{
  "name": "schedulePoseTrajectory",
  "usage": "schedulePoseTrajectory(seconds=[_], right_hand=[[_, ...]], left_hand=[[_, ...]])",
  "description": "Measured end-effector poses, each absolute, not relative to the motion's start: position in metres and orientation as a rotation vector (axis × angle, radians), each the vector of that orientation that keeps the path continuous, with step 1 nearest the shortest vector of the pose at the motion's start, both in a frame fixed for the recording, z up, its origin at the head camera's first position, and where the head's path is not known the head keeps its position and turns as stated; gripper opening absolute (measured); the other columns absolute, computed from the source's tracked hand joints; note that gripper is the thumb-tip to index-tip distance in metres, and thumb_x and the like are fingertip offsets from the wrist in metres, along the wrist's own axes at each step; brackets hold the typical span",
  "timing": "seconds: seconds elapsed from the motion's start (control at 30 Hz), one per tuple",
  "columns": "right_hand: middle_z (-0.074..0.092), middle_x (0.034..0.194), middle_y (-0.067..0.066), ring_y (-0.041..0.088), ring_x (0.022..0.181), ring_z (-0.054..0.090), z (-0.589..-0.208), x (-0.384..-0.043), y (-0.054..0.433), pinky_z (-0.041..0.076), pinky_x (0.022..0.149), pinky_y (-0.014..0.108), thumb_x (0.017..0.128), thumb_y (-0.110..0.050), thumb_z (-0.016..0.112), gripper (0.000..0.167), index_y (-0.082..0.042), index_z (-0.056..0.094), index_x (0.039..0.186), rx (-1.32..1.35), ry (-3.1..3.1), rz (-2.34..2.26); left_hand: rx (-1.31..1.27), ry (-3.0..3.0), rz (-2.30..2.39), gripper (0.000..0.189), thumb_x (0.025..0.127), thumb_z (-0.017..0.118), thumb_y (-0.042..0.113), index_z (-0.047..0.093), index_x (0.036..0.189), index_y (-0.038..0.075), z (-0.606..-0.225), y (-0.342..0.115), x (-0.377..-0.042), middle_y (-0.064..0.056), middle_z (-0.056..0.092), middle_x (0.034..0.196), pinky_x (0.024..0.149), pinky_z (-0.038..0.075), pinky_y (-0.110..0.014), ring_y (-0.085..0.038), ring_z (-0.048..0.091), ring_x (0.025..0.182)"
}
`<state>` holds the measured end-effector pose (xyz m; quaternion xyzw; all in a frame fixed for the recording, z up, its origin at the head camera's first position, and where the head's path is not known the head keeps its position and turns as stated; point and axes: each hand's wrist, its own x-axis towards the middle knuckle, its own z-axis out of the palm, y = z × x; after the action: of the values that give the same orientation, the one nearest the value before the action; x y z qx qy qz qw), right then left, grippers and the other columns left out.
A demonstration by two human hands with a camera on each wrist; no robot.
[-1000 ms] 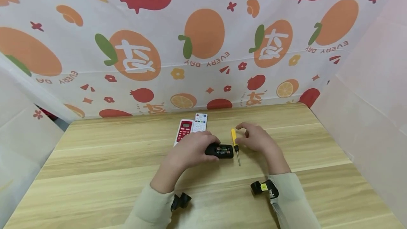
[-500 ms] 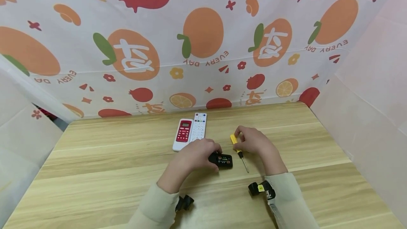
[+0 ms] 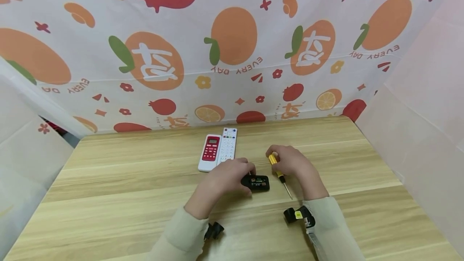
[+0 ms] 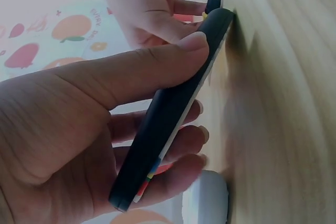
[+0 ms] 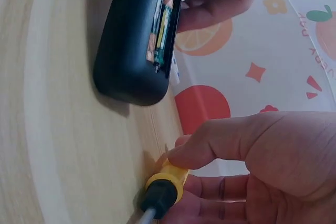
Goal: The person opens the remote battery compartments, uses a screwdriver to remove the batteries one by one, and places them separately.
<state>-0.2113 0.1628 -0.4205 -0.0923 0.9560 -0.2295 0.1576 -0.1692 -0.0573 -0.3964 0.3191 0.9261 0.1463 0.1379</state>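
My left hand [image 3: 228, 178] grips a black remote control [image 3: 258, 183] by one end, thumb on one edge and fingers on the other. Its back faces up, and the battery compartment is uncovered, with batteries [image 5: 161, 27] lying side by side in it. Coloured buttons show on its underside in the left wrist view. To the right, my right hand [image 3: 290, 162] pinches the yellow handle of a screwdriver [image 3: 278, 169] between thumb and fingers. The metal shaft points toward me and slightly right, low over the table.
Behind my left hand lie a white remote with a red panel [image 3: 210, 152] and a slim white remote [image 3: 227, 146], side by side on the wooden table [image 3: 127, 196]. A fruit-print cloth [image 3: 232, 92] hangs along the back edge. Pale sheets close off both sides.
My right hand has closed its fingers on the screwdriver and turned it, its tip swinging right. My left hand has brought the black remote slightly nearer to me.
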Motion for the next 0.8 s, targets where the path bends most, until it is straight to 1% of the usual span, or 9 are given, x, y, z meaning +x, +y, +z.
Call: schedulePoseTrajectory(seconds=[0.1,0.2,0.27,0.33,0.47,0.57,0.73,0.8], right_hand=[[0.062,0.090,0.006,0.023,0.077,0.057,-0.419,-0.210,0.163,0.046,0.065,0.034,0.085,-0.012,0.073,0.033,-0.019,0.065,0.116,-0.254,2.729,-0.682],[0.060,0.078,0.005,0.020,0.066,0.056,-0.417,-0.210,0.164,0.043,0.058,0.032,0.085,-0.015,0.072,0.026,-0.019,0.064,0.110,-0.259,2.735,-0.719],[0.059,0.073,0.004,0.019,0.061,0.055,-0.415,-0.210,0.164,0.043,0.055,0.032,0.084,-0.016,0.072,0.024,-0.018,0.063,0.107,-0.280,2.740,-0.750],[0.058,0.071,0.004,0.018,0.059,0.054,-0.411,-0.209,0.164,0.042,0.054,0.031,0.084,-0.017,0.071,0.025,-0.017,0.063,0.108,-0.305,2.747,-0.776],[0.058,0.072,0.006,0.019,0.058,0.053,-0.403,-0.207,0.163,0.042,0.054,0.032,0.085,-0.018,0.070,0.033,-0.014,0.063,0.116,-0.342,2.755,-0.858],[0.058,0.075,0.008,0.019,0.057,0.052,-0.394,-0.205,0.162,0.042,0.053,0.032,0.085,-0.019,0.069,0.036,-0.012,0.063,0.120,-0.353,2.766,-0.948],[0.058,0.082,0.007,0.020,0.060,0.054,-0.382,-0.201,0.160,0.045,0.052,0.032,0.085,-0.018,0.068,0.032,-0.016,0.063,0.117,-0.389,2.794,-1.107],[0.059,0.087,0.006,0.021,0.065,0.056,-0.378,-0.200,0.159,0.048,0.055,0.033,0.086,-0.019,0.069,0.030,-0.019,0.063,0.115,-0.415,2.800,-1.154]], left_hand=[[0.927,2.677,0.407,0.048,0.075,0.087,0.039,0.067,0.114,0.019,-0.399,-0.055,-0.168,0.002,0.063,0.108,0.086,0.052,-0.037,-0.014,0.059,0.090],[0.926,2.683,0.379,0.048,0.074,0.087,0.040,0.066,0.112,0.020,-0.400,-0.053,-0.167,0.003,0.062,0.104,0.082,0.052,-0.036,-0.014,0.058,0.086],[0.928,2.691,0.355,0.048,0.074,0.088,0.041,0.066,0.111,0.020,-0.401,-0.052,-0.167,0.003,0.062,0.102,0.079,0.052,-0.036,-0.013,0.057,0.084],[0.924,2.697,0.335,0.047,0.074,0.088,0.040,0.065,0.110,0.020,-0.403,-0.051,-0.167,0.004,0.061,0.100,0.077,0.051,-0.036,-0.013,0.057,0.082],[0.911,2.705,0.300,0.046,0.074,0.088,0.039,0.065,0.110,0.022,-0.406,-0.050,-0.168,0.005,0.061,0.099,0.075,0.051,-0.036,-0.013,0.056,0.081],[0.907,2.719,0.283,0.046,0.074,0.088,0.039,0.066,0.110,0.022,-0.409,-0.049,-0.168,0.005,0.062,0.098,0.076,0.051,-0.036,-0.013,0.057,0.082],[0.917,2.758,0.229,0.044,0.074,0.088,0.040,0.068,0.108,0.021,-0.411,-0.048,-0.170,0.006,0.062,0.095,0.078,0.051,-0.036,-0.013,0.056,0.084],[0.909,2.760,0.225,0.043,0.074,0.088,0.040,0.068,0.106,0.021,-0.411,-0.048,-0.171,0.007,0.062,0.094,0.077,0.051,-0.035,-0.013,0.056,0.083]])
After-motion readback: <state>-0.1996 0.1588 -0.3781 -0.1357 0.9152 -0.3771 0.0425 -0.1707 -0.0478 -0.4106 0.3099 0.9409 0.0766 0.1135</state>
